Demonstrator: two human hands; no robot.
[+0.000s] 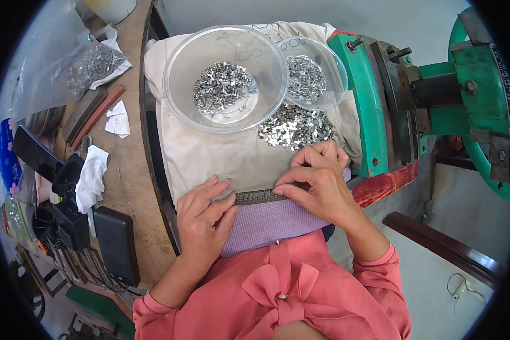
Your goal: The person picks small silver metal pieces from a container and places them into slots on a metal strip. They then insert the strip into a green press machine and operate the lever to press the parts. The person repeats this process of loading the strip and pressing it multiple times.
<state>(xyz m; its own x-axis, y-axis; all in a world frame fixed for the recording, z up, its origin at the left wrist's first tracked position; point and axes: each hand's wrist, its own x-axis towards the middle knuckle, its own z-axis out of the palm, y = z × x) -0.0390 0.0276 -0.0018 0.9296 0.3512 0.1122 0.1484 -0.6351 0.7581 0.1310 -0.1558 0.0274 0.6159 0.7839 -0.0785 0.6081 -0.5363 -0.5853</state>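
A dark, narrow metal strip with a row of slots (pixel 255 196) lies across the front of the cloth, at the edge of a purple woven pad (pixel 260 226). My left hand (pixel 204 215) is closed around its left end. At the strip's right part my right hand (pixel 317 184) is pinched, thumb and forefinger close together; whatever is between the fingertips is too small to make out. Just beyond that hand lies a loose heap of small flat shiny metal pieces (pixel 294 127). Behind it stand a large clear bowl (pixel 178 90) of small metal clips and a smaller clear bowl (pixel 337 73) of thin metal pins.
A green machine press (pixel 368 107) with a handwheel (pixel 453 39) stands at the right. On the wooden table (pixel 136 164) at the left are a black power bank (pixel 116 243), a phone (pixel 37 153), crumpled tissues (pixel 92 178) and a plastic bag of metal parts (pixel 93 65).
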